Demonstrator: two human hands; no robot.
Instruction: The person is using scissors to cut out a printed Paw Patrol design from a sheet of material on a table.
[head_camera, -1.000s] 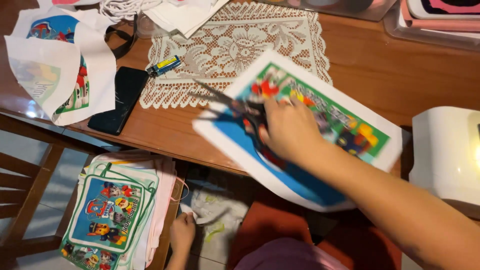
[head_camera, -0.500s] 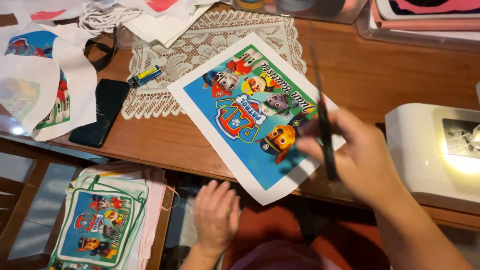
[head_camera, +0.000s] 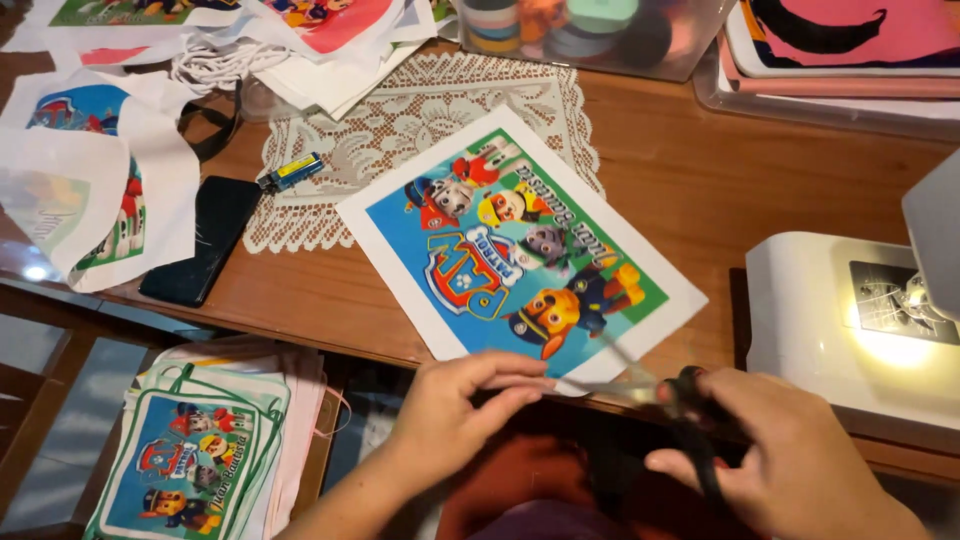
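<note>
Printed cartoon sheet (head_camera: 520, 250) lies tilted on the tabletop (head_camera: 720, 180), its near edge overhanging toward you. Your left hand (head_camera: 455, 410) pinches that near edge with curled fingers. Your right hand (head_camera: 790, 465) grips black-handled scissors (head_camera: 660, 390), blades slightly parted at the sheet's near right corner.

a bare strip of wooden table (head_camera: 690, 190) runs open between the printed cartoon sheet (head_camera: 520, 250) and the white sewing machine (head_camera: 850, 330), which blocks the right side. to the left, a lace doily (head_camera: 400, 130), a small blue lighter (head_camera: 291, 171) and a black phone (head_camera: 203, 238) lie near each other, with open wood only along the near edge. clear plastic containers (head_camera: 600, 30) line the far edge. a stack of printed fabric (head_camera: 200, 450) fills the lower left.
</note>
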